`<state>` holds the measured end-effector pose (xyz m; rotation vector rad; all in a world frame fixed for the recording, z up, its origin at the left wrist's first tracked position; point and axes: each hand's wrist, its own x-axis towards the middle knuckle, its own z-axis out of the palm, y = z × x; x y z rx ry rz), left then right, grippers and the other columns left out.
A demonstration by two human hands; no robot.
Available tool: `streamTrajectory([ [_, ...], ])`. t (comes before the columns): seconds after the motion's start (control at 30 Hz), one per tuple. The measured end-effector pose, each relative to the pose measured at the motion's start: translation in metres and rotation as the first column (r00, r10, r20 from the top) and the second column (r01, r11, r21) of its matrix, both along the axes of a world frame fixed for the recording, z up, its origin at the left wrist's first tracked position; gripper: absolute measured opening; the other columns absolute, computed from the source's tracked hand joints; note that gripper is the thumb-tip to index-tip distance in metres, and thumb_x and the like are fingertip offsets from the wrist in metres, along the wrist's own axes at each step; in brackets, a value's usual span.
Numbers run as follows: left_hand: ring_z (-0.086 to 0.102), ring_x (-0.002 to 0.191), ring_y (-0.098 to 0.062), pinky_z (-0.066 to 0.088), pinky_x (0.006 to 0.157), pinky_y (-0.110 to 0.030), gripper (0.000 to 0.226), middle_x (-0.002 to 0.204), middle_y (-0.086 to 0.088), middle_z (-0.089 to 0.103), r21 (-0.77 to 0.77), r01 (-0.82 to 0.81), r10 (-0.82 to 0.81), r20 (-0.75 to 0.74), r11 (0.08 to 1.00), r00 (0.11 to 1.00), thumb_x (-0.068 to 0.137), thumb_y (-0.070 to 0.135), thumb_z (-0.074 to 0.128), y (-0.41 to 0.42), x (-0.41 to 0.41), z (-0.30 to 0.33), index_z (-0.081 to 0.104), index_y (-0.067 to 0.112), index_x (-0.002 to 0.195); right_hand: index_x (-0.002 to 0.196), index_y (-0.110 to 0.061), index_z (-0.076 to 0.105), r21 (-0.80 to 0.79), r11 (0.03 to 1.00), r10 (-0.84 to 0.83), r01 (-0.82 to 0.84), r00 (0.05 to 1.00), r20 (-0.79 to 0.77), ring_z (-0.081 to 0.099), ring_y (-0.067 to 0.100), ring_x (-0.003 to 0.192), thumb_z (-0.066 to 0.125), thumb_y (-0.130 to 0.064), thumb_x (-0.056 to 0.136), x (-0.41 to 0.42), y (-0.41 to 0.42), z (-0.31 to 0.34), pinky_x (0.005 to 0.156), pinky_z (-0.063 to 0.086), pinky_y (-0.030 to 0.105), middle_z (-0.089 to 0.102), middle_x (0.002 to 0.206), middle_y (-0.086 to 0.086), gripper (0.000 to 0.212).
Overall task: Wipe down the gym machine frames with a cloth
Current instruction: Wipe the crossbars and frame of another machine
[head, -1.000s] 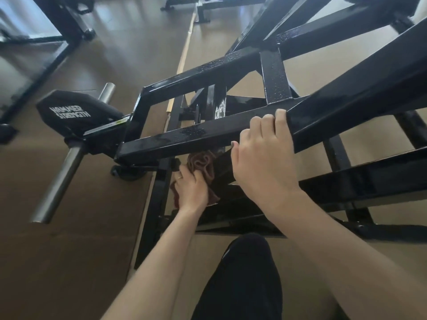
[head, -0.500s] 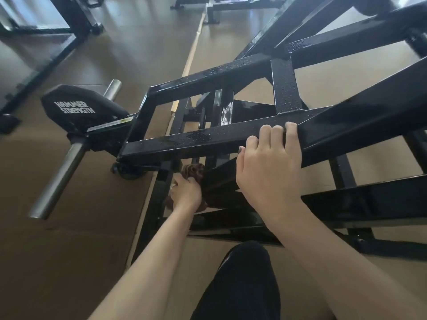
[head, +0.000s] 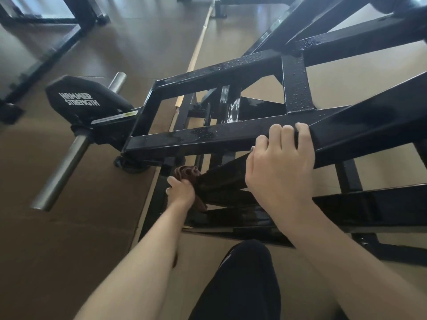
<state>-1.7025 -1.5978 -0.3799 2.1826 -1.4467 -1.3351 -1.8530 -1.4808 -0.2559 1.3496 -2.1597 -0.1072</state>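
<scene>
Two hands: both were at work on the black machine frame, one bracing, one wiping.
Right hand: nearest the camera, it clasped the upper rail, fingers hooked over the top edge. Judged purpose: steadying the body while leaning in, not cleaning.
Left hand: lower and farther in than the bracing grip, it clutched a bunched dark-red cloth and pressed it against the end of a sloping lower bar.
Cloth position: below the gripped rail, touching the lower bar, partly under the knuckles.
Why so held: a wad probably fits the cramped gap between bars better than a flat sheet.
Beyond the grip: droplets beaded the upper rails, so those seemed sprayed but not yet wiped.
Farther left: a steel plate peg and a branded pad jutted from the frame's end.
Hidden: the left palm, most of the cloth and the bar's underside could not be seen.
Cut off: the frame ran out of view at right; distant machines were too dim to read.
</scene>
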Motion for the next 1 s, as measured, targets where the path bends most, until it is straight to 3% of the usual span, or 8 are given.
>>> streamTrajectory([
  [0.13,0.047,0.129,-0.042,0.043,0.107,-0.055,0.046,0.153,-0.023,0.033,-0.038,0.012,-0.01,0.066,0.999,0.998,0.109,0.027,0.024,0.002,-0.012,0.009,0.022,0.011,0.152,0.093,-0.006,0.067,-0.039,0.999,0.003,-0.004,1.0,-0.017,0.058,0.034,0.102,0.044,-0.022,0.101,0.001,-0.001,-0.003,0.111,0.028,0.047,0.064,0.1,0.015,0.029],
  [0.37,0.054,0.1,-0.027,0.05,0.083,-0.041,0.02,0.114,-0.01,0.053,-0.54,0.051,-0.131,-0.111,0.84,0.985,0.105,0.025,0.037,0.075,-0.053,0.05,0.043,0.011,0.118,0.084,-0.005,0.063,-0.164,0.986,-0.001,-0.005,0.999,-0.034,0.058,0.033,0.094,0.047,-0.017,0.095,0.002,-0.005,-0.009,0.108,0.028,0.044,0.061,0.091,0.014,0.023],
  [0.53,0.055,0.098,-0.026,0.042,0.072,-0.026,0.026,0.116,-0.012,0.054,-0.473,0.101,-0.162,-0.09,0.875,0.983,0.108,0.024,0.035,0.053,-0.03,0.027,0.041,0.007,0.126,0.087,-0.005,0.063,-0.124,0.992,0.015,-0.02,0.999,-0.04,0.056,0.033,0.098,0.045,-0.018,0.097,0.0,-0.003,-0.012,0.109,0.027,0.045,0.061,0.095,0.014,0.025],
  [0.67,0.057,0.115,-0.039,0.05,0.095,-0.052,0.037,0.135,-0.021,0.049,-0.204,0.086,-0.077,0.053,0.975,0.996,0.108,0.027,0.033,0.013,-0.003,0.0,0.034,0.006,0.139,0.083,-0.007,0.062,-0.174,0.985,0.016,-0.025,0.999,-0.051,0.057,0.03,0.093,0.049,-0.018,0.095,-0.001,-0.005,-0.014,0.104,0.029,0.042,0.06,0.091,0.011,0.021],
  [0.73,0.054,0.119,-0.039,0.05,0.097,-0.052,0.039,0.137,-0.022,0.047,-0.17,0.088,-0.075,0.084,0.982,0.994,0.108,0.025,0.033,0.008,-0.008,0.001,0.032,0.005,0.142,0.081,-0.008,0.061,-0.196,0.98,0.029,-0.037,0.999,-0.045,0.056,0.028,0.091,0.049,-0.016,0.094,-0.002,-0.007,-0.015,0.101,0.031,0.041,0.058,0.088,0.01,0.02],
  [0.83,0.054,0.119,-0.037,0.047,0.096,-0.046,0.039,0.132,-0.02,0.053,-0.293,0.059,-0.066,-0.014,0.954,0.998,0.107,0.025,0.036,0.032,-0.023,0.022,0.036,0.004,0.141,0.08,-0.008,0.061,-0.211,0.977,0.031,-0.039,0.999,-0.041,0.057,0.028,0.091,0.049,-0.017,0.093,-0.001,-0.007,-0.016,0.102,0.031,0.041,0.059,0.088,0.009,0.02],
  [0.93,0.056,0.097,-0.022,0.041,0.07,-0.027,0.023,0.11,-0.006,0.056,-0.501,0.071,-0.156,-0.13,0.862,0.979,0.106,0.028,0.038,0.075,-0.044,0.056,0.045,0.011,0.12,0.082,-0.008,0.062,-0.223,0.974,0.037,-0.041,0.999,-0.025,0.058,0.029,0.093,0.047,-0.016,0.094,-0.001,-0.007,-0.015,0.103,0.031,0.041,0.06,0.089,0.009,0.022],
  [1.0,0.052,0.086,-0.013,0.037,0.064,-0.021,0.016,0.101,0.001,0.052,-0.598,0.071,-0.22,-0.179,0.798,0.959,0.105,0.03,0.038,0.095,-0.055,0.071,0.045,0.016,0.109,0.084,-0.007,0.062,-0.229,0.973,0.033,-0.033,0.999,-0.002,0.057,0.03,0.094,0.042,-0.015,0.096,0.001,-0.007,-0.013,0.103,0.031,0.042,0.06,0.09,0.011,0.024],
])
